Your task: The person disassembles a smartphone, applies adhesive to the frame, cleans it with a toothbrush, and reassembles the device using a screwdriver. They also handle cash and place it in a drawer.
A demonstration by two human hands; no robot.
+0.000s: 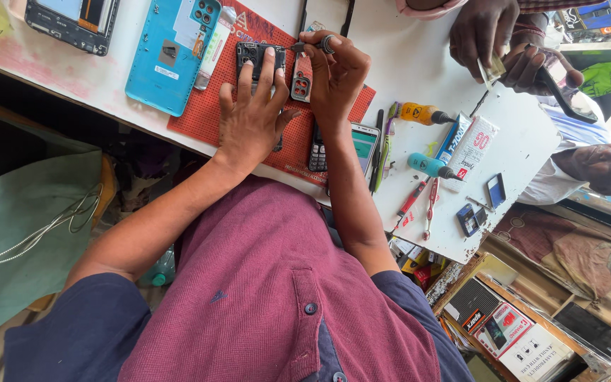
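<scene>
My left hand (252, 117) lies flat with fingers spread on a red work mat (206, 106), pressing down a dark phone part (251, 51). Just to its right, my right hand (337, 74) pinches a small screwdriver (310, 47) whose tip points left toward that dark part. A small red-and-black camera frame piece (300, 86) rests on the mat beneath my right hand. Both forearms reach up from my maroon shirt at the bottom of the view.
A blue phone back cover (171, 53) and an opened phone (72, 21) lie left on the white table (419, 71). A keypad phone (317, 152), smartphone (364, 141), toothbrush (385, 145), glue tubes (469, 148) and red tools (413, 198) lie right. Another person's hands (486, 28) work at top right.
</scene>
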